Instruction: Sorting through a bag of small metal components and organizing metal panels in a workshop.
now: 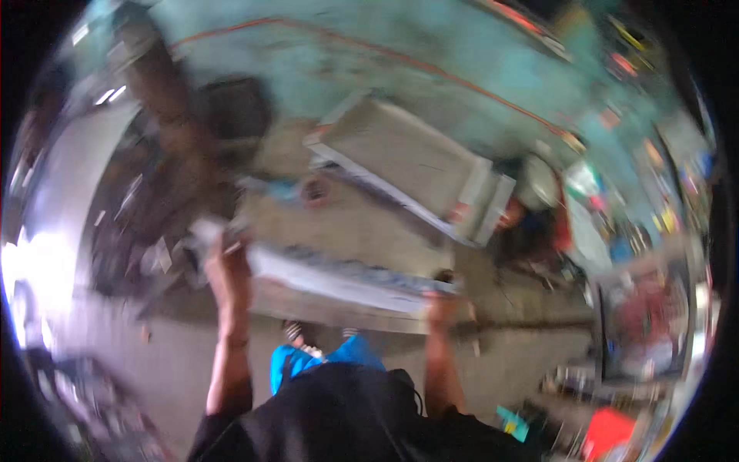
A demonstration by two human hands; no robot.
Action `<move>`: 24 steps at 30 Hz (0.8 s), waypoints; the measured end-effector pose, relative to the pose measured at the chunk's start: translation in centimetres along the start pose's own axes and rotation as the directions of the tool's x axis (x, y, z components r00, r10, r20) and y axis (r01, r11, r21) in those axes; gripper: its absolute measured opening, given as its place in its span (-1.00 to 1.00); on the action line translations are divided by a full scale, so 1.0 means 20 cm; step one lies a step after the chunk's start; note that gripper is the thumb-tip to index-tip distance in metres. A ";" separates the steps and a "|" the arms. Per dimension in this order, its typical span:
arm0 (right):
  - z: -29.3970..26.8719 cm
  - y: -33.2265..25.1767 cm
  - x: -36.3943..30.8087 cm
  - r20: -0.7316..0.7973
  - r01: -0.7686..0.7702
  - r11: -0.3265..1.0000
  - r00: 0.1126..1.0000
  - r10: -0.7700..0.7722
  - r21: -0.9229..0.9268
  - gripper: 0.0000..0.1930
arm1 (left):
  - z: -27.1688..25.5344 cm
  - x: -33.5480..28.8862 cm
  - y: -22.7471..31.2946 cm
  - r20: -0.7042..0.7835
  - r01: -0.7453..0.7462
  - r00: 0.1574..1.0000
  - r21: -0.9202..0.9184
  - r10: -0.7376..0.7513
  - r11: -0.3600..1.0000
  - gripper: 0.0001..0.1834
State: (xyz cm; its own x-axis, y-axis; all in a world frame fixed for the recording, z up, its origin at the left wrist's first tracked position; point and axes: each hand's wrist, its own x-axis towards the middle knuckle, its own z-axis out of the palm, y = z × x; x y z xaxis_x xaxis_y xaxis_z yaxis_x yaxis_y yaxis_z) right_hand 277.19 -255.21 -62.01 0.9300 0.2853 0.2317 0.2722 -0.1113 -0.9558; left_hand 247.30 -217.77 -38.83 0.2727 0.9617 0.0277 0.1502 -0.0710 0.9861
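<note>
A long white, bar-like piece (331, 282), blurred by motion, spans the space between my hands at waist height. Along its far side runs a grey-blue, uneven edge; its exact kind does not show. My left hand (230, 273) is closed around its left end, which sticks out beyond the fingers. At the other end my right hand (441, 306) grips it, with a small dark round spot just above the fingers. Beneath and behind the piece is a brown work surface (362, 245). A roll of tape (314, 190), by its look, lies on that surface.
A shallow pale-framed panel (400, 158) leans or lies at the back against the green wall (431, 42). Dark machinery (169, 115) stands at left. To the right are a framed box (647, 319), a red item (608, 433) and mixed clutter. An orange cable (369, 46) crosses the wall.
</note>
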 end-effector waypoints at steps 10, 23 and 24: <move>0.24 -1.05 0.10 0.184 -0.033 0.992 0.983 0.009 0.124 -0.39 | 0.08 -0.23 0.23 -0.180 -0.308 0.936 -0.002 0.302 0.952 -0.73; 0.27 -1.08 0.16 0.256 -0.100 0.983 0.965 0.059 0.152 -0.42 | 0.05 -0.25 -0.01 -0.125 -0.186 0.958 0.406 0.256 0.895 -0.88; 0.33 -1.01 0.13 0.219 -0.046 0.999 0.975 0.046 -0.007 -0.32 | 0.00 -0.25 0.00 -0.157 -0.086 0.983 0.091 0.100 0.992 -0.88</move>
State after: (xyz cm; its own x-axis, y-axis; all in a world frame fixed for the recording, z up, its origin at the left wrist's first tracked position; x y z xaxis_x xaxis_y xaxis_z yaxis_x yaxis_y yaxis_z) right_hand 272.43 -245.98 -43.24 0.8649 0.4814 0.1420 0.2312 -0.1310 -0.9640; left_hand 246.00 -222.67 -38.95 0.1335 0.9794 0.1514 0.2121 -0.1775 0.9610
